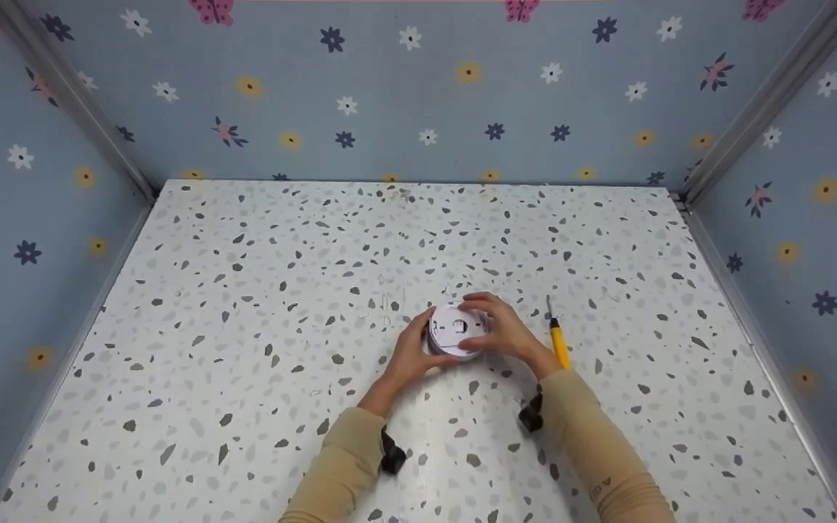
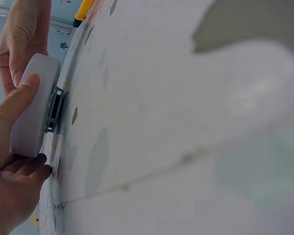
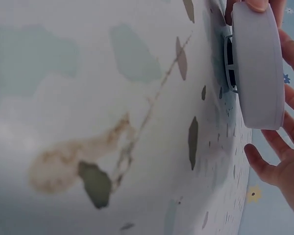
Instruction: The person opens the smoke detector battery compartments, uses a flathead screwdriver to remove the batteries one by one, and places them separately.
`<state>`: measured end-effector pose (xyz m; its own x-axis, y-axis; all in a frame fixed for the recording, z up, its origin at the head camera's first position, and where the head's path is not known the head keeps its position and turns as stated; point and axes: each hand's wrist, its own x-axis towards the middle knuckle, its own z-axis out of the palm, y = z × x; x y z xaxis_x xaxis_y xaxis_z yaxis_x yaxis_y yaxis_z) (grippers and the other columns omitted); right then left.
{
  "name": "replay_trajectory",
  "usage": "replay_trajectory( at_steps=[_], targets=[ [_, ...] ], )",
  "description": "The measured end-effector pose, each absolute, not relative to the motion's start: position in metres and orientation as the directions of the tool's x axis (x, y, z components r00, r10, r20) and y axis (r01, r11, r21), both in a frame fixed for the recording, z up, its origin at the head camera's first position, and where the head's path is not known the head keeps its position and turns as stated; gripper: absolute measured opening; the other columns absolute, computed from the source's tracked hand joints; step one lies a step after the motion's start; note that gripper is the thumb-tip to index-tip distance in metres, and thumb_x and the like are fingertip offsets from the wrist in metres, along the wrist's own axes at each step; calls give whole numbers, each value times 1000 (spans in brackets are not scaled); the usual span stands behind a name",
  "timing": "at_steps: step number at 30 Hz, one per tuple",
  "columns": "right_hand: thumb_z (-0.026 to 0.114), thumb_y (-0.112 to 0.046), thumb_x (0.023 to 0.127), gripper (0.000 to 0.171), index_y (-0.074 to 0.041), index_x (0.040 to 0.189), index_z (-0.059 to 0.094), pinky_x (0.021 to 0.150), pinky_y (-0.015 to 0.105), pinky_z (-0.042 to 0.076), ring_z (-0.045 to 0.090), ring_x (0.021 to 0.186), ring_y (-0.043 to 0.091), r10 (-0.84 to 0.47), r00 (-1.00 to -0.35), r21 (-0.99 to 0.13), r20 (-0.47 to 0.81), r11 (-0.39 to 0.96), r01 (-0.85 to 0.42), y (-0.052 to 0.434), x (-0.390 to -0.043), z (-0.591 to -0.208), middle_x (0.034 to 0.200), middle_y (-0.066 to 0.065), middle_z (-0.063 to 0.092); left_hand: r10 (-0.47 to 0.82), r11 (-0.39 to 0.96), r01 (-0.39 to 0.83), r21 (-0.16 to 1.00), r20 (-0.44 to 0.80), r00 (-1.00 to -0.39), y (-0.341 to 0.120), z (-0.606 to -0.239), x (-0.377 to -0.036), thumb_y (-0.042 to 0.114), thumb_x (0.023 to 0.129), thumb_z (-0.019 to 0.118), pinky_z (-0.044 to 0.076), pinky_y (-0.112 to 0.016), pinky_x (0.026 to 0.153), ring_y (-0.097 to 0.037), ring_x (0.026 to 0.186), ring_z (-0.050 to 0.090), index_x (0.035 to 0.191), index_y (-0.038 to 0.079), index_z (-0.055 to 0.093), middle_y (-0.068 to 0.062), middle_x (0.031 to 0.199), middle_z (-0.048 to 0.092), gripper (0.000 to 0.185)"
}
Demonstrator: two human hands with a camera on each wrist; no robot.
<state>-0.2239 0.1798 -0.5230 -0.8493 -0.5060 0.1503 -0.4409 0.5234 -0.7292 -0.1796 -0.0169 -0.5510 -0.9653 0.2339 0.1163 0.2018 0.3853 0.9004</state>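
Note:
A round white smoke detector (image 1: 449,328) is held between both hands in the middle of the head view, its flat marked back facing up. My left hand (image 1: 410,354) grips it round the side, with the thumb on the near edge. From the right, my right hand (image 1: 507,333) has its thumb and fingers curled over the back plate. The left wrist view shows the detector's smooth side (image 2: 36,107) and its dark slotted vent (image 2: 55,110) facing down, close over the table. In the right wrist view, right-hand fingers reach behind the detector (image 3: 258,68).
A screwdriver (image 1: 559,343) with a yellow handle lies on the speckled white table (image 1: 244,327), just beside the right wrist. Blue flowered panels (image 1: 418,87) enclose the back and both sides. Black wrist cameras (image 1: 392,456) sit at both cuffs.

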Motion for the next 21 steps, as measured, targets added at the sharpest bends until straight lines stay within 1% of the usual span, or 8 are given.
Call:
replay_trajectory(
  at_steps=[4, 12, 16, 21],
  targets=[
    [80, -29, 61, 61, -7, 114, 58, 101, 43, 26, 37, 118, 25, -496, -855, -706, 150, 552, -444, 180, -223, -523, 125, 9, 46, 231, 376, 195, 906, 112, -966, -17, -551, -179, 23, 62, 80, 25, -32, 103, -26, 122, 35, 134, -2, 30, -18, 133, 38, 91],
    [79, -33, 62, 61, -12, 116, 58, 97, 44, 27, 42, 111, 22, -483, -866, -667, 129, 604, -436, 179, -219, -520, 119, 6, 51, 227, 376, 202, 904, 122, -966, -17, -551, -180, 23, 62, 80, 26, -31, 103, -26, 121, 37, 133, -4, 31, -19, 131, 39, 91],
    [78, -35, 63, 61, -11, 116, 59, 96, 43, 25, 44, 109, 21, -488, -859, -649, 152, 606, -460, 179, -219, -521, 117, 5, 54, 224, 377, 201, 904, 122, -967, -17, -551, -180, 22, 62, 80, 26, -32, 103, -27, 121, 37, 133, -4, 30, -19, 131, 39, 91],
    [78, -37, 63, 60, -8, 113, 61, 93, 42, 31, 46, 105, 20, -501, -838, -630, 214, 585, -511, 181, -220, -522, 111, 5, 57, 226, 373, 212, 903, 133, -965, -17, -552, -180, 23, 62, 80, 26, -32, 103, -27, 121, 36, 133, -5, 30, -20, 132, 39, 91]
  ],
)
